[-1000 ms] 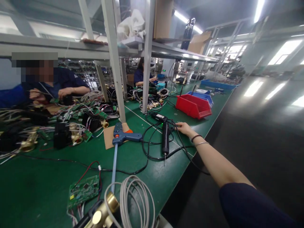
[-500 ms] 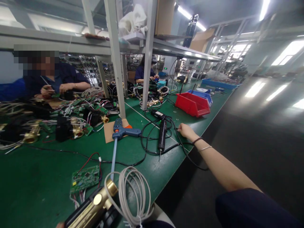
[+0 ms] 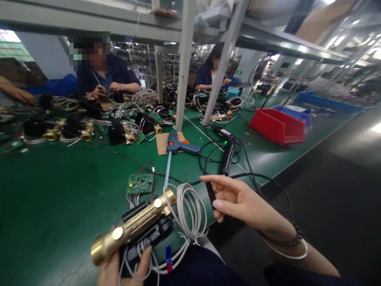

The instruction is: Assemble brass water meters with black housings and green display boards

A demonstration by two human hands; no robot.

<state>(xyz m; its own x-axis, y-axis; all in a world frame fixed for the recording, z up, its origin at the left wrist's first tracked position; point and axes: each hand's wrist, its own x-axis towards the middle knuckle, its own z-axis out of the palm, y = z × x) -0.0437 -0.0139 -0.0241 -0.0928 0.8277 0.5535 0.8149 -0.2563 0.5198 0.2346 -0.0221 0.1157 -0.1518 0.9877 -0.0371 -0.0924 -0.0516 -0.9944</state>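
Observation:
My left hand is wrapped round the underside of a brass pipe fitting with a black plastic housing attached. A coil of grey cable hangs from this assembly, and a green circuit board lies by its far side. To the right, my right hand pinches a small flat black strip between thumb and fingers, with the index finger stretched out. Just beyond that hand lies a black electric screwdriver, its tip hidden behind the fingers.
A blue glue gun rests on cardboard, its glue stick pointing toward me. Red bin and blue bin stand at the right. Several brass assemblies line the back left, near co-workers. Metal posts rise from the green bench.
My right hand has come back from beside the screwdriver's cord toward the brass fitting and now shows a black strip. The fitting has come further into view as the camera turned left.

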